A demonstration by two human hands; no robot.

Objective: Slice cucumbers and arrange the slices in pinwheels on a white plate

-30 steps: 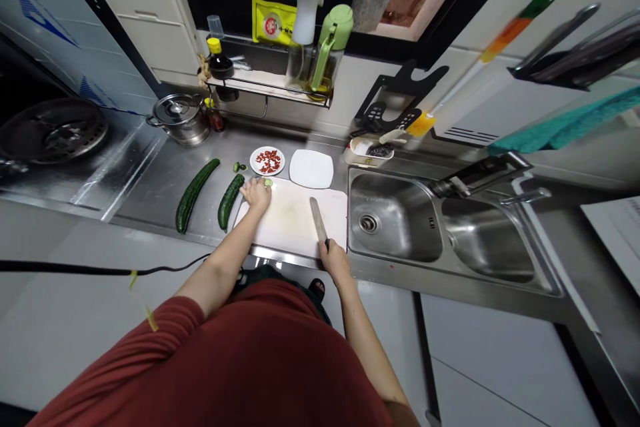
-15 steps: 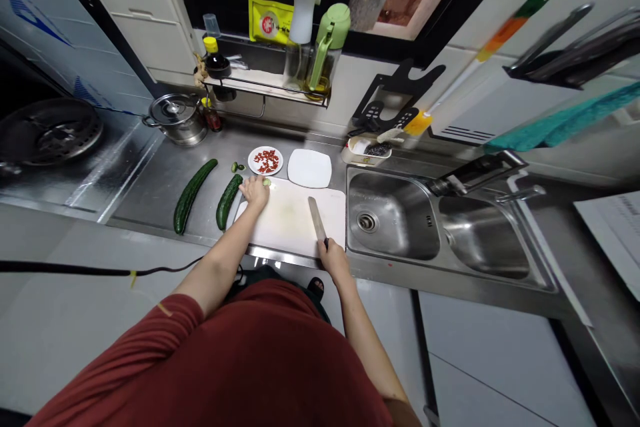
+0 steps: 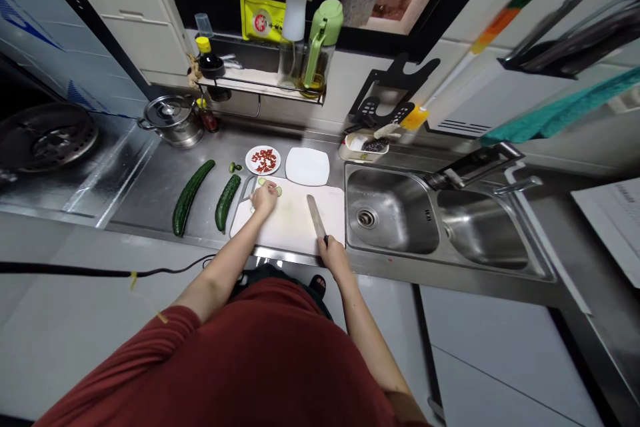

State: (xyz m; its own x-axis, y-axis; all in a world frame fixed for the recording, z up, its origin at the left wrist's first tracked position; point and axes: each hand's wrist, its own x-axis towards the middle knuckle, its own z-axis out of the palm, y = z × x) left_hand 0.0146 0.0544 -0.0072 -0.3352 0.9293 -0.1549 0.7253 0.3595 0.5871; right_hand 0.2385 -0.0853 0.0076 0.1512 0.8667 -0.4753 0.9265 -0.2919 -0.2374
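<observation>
My right hand [image 3: 332, 256] is closed round the black handle of a knife [image 3: 316, 215], whose blade lies over the right part of the white cutting board [image 3: 295, 230]. Over the board's upper left, my left hand [image 3: 264, 200] has its fingers drawn together at a pale green cucumber slice [image 3: 279, 191]. Another pale slice [image 3: 261, 181] lies just above that hand. Left of the board are a shorter cucumber [image 3: 227, 203] and a longer whole one [image 3: 192, 199]. Small green pieces [image 3: 235, 167] rest above the shorter cucumber.
Behind the board stand a plate of chopped red pieces [image 3: 263, 160] and a white square plate [image 3: 307, 167]. A double sink [image 3: 393, 210] is at the right. A lidded pot [image 3: 171, 121] stands at the back left, beneath a bottle shelf [image 3: 260, 83].
My left hand has moved right and slightly down, from the board's upper left edge onto the board. More of the pale slices and the board's handle now show. The knife hand has barely moved.
</observation>
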